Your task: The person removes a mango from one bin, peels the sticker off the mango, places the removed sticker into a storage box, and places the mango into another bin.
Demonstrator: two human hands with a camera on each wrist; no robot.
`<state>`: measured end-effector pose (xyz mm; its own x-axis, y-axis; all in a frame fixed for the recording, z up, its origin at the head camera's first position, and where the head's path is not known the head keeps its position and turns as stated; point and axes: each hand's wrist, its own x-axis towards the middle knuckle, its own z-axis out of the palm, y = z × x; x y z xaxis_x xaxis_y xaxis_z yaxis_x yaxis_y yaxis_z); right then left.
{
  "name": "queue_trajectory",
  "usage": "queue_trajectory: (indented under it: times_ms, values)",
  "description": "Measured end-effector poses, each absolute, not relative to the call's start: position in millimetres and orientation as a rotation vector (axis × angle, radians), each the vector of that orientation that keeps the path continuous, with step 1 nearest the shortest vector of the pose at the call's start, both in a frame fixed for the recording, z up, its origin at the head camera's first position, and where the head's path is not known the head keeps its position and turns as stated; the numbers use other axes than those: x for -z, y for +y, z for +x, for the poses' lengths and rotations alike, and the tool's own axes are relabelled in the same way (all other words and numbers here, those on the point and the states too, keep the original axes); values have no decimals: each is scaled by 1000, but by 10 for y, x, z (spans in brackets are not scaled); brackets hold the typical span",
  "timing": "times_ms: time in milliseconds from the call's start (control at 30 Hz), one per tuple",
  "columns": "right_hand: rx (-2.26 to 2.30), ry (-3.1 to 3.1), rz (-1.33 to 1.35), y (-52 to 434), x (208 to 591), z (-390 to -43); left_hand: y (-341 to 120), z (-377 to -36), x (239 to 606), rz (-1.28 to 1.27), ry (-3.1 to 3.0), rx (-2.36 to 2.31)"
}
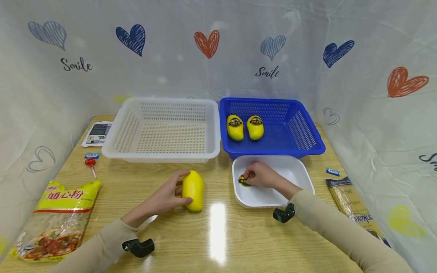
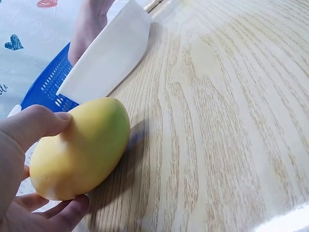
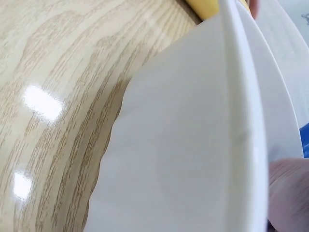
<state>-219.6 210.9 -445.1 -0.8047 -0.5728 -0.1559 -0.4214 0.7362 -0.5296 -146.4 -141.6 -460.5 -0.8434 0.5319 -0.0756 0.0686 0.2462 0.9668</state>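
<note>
A plain yellow mango (image 1: 193, 190) stands out on the wooden table, and my left hand (image 1: 168, 193) grips it from the left side. In the left wrist view the thumb lies on top of the mango (image 2: 84, 147), with the other fingers curled beneath. Over the white basin (image 1: 288, 167), my right hand (image 1: 263, 175) pinches the edge of a round black-and-gold sticker (image 1: 244, 181) near the basin's left wall. From the right wrist, the basin's side (image 3: 178, 125) hides most of that hand.
Behind the basin, a blue basket (image 1: 278, 142) holds two mangoes (image 1: 235, 131) with stickers. Left of it stands a white basket (image 1: 160, 155). A macaroni bag (image 1: 59, 220), a red lollipop (image 1: 90, 162) and a white packet (image 1: 92, 140) lie left; a pasta pack (image 1: 355, 206) lies right.
</note>
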Motion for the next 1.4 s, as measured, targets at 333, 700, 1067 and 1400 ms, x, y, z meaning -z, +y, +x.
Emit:
queue_trajectory:
  times_ms: [333,700,1067,1400]
  values:
    - [590,2596,-896,2111,4402,-2143,-1427,-1446,4605,548,2161,-1603]
    - [656,2495,-957,2160,4266,-2081,-1427,-1435,4638,553,2159,-1607]
    - [1035,2487,-971,1699,3877,-1822,-1390,-1379,4684,640,2246,-1638]
    - [1016,2474,-913,1157,4097,-1560,-1355,-1292,4630,668,2236,-1577]
